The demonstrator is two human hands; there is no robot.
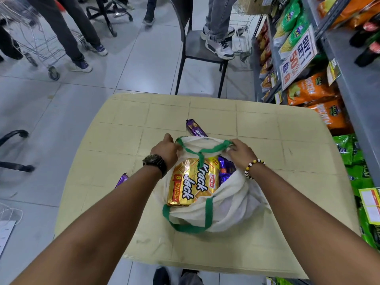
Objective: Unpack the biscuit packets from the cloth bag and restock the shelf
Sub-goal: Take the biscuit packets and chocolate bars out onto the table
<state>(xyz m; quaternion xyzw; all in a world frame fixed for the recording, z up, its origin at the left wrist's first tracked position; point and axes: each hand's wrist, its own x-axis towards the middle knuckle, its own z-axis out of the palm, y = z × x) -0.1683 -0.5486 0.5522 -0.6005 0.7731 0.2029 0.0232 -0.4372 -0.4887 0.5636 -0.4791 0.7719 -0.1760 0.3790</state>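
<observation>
A purple biscuit packet (121,179) lies on the beige bench (257,128) to the left of the left forearm; only one end shows, the rest is hidden behind the arm, so its long axis cannot be determined.

The left hand (167,148), with a dark watch (155,162) at the wrist, is clenched on the far left rim of the white cloth bag (226,206), where the green trim bunches. Its fingertips are hidden behind the cloth.

The cloth bag sits on the bench between the two forearms, mouth held open and facing up. Inside, directly below the left hand, lies a gold Krack Jack packet (189,182). Its long axis runs from the far rim toward the near rim, tilted slightly, with the printed face upward. A green handle (200,159) crosses its far end; its near end is tucked under the bag's near rim.

Beyond the hands, a second purple packet (195,129) lies on the bench, long axis running diagonally away to the left; its near end is cut off by the bag rim.

Below the right hand, purple wrappers (225,170) fill the bag's right side; their count and direction cannot be determined.

The right hand (240,150), a beaded bracelet (253,167) at its wrist, grips the far right rim of the bag.

Right of the right hand, the shelf (349,83) carries orange and green snack bags, partly cut off.
</observation>
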